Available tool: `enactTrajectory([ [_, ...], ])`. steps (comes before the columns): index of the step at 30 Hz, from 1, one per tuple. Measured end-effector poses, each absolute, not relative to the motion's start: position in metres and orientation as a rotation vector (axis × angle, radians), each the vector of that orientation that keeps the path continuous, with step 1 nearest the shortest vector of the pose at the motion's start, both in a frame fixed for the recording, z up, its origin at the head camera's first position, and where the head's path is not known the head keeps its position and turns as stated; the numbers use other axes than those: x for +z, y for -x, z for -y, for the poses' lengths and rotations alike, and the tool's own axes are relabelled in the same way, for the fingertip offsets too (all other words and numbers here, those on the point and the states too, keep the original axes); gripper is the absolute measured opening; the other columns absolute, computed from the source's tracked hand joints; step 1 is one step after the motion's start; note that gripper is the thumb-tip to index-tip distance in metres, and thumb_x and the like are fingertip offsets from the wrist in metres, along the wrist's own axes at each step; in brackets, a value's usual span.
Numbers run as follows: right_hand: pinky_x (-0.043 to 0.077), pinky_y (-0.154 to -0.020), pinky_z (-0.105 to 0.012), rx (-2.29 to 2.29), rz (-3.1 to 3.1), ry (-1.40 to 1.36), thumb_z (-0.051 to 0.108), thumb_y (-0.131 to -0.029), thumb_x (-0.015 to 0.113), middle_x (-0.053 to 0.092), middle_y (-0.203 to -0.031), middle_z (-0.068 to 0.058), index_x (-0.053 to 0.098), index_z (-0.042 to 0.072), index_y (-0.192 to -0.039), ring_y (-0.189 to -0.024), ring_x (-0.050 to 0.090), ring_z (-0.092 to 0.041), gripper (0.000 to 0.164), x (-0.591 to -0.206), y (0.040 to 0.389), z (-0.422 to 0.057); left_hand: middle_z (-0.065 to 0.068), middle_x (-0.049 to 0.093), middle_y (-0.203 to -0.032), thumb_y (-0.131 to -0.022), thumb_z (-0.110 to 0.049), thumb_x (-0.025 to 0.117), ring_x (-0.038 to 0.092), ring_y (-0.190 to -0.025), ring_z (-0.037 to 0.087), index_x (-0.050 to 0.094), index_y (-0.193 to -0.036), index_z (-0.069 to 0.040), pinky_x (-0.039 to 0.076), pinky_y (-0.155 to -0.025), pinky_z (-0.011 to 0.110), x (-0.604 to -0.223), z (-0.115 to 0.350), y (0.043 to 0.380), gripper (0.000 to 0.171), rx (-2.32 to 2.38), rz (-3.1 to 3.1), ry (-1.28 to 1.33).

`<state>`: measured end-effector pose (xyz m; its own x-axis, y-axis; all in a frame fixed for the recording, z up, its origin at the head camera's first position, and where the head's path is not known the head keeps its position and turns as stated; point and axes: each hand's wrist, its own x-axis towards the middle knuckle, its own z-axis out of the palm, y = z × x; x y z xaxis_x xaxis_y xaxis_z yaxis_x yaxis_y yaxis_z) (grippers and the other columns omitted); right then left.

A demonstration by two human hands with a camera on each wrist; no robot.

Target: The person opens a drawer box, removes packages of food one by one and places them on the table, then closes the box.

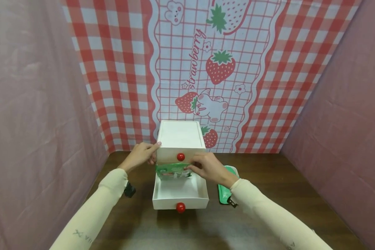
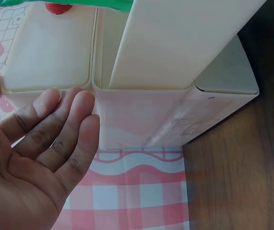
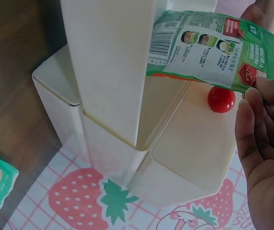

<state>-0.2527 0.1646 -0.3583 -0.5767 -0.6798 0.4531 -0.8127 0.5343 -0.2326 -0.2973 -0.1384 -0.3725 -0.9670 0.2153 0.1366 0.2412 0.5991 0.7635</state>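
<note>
A white drawer cabinet (image 1: 181,134) stands on the table, its upper drawer (image 1: 167,154) closed and a drawer below (image 1: 165,204) pulled out; both have red knobs. My left hand (image 1: 141,154) rests at the cabinet's left side, thumb on the top edge. In the left wrist view, that hand's fingers (image 2: 81,103) lie along the side, extended and only slightly bent. Between thumb and fingertips, my right hand (image 1: 210,167) pinches the edge of a green printed packet (image 3: 208,48). The packet is over the back of the open drawer, just under the upper knob (image 1: 181,157).
On the table, right of the cabinet and partly behind my right forearm, lies a teal-green pack (image 1: 224,195). A strawberry-patterned cloth (image 1: 220,66) hangs behind the cabinet. Pink cloth walls (image 1: 328,114) stand at both sides of the brown wooden table (image 1: 268,201).
</note>
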Motion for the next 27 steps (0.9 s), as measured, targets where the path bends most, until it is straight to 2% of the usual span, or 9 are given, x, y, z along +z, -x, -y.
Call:
enactTrajectory([
  [11, 0.051, -0.062, -0.022, 0.644, 2.456, -1.236, 0.016, -0.094, 0.078, 0.073, -0.093, 0.005, 0.076, 0.014, -0.098, -0.074, 0.058, -0.004, 0.005, -0.349, 0.248, -0.168, 0.008, 0.071, -0.072, -0.103, -0.063, 0.049, 0.071, -0.068, 0.027, 0.072, -0.076, -0.003, 0.058, -0.061, 0.032, -0.373, 0.138, 0.297, 0.070, -1.348, 2.779, 0.401],
  [19, 0.050, -0.060, -0.022, 0.644, 2.457, -1.224, 0.018, -0.094, 0.078, 0.071, -0.088, 0.008, 0.075, 0.014, -0.095, -0.070, 0.054, -0.004, 0.005, -0.342, 0.247, -0.173, 0.008, 0.070, -0.072, -0.101, -0.065, 0.049, 0.072, -0.074, 0.036, 0.073, -0.077, -0.002, 0.058, -0.061, 0.032, -0.372, 0.138, 0.297, 0.071, -1.362, 2.781, 0.387],
  [27, 0.051, -0.060, -0.024, 0.683, 2.487, -1.160, 0.018, -0.092, 0.081, 0.067, -0.085, 0.010, 0.074, 0.017, -0.097, -0.070, 0.054, -0.007, 0.008, -0.332, 0.244, -0.179, 0.009, 0.071, -0.073, -0.102, -0.065, 0.049, 0.072, -0.070, 0.032, 0.073, -0.079, 0.000, 0.057, -0.060, 0.031, -0.372, 0.138, 0.296, 0.073, -1.356, 2.777, 0.396],
])
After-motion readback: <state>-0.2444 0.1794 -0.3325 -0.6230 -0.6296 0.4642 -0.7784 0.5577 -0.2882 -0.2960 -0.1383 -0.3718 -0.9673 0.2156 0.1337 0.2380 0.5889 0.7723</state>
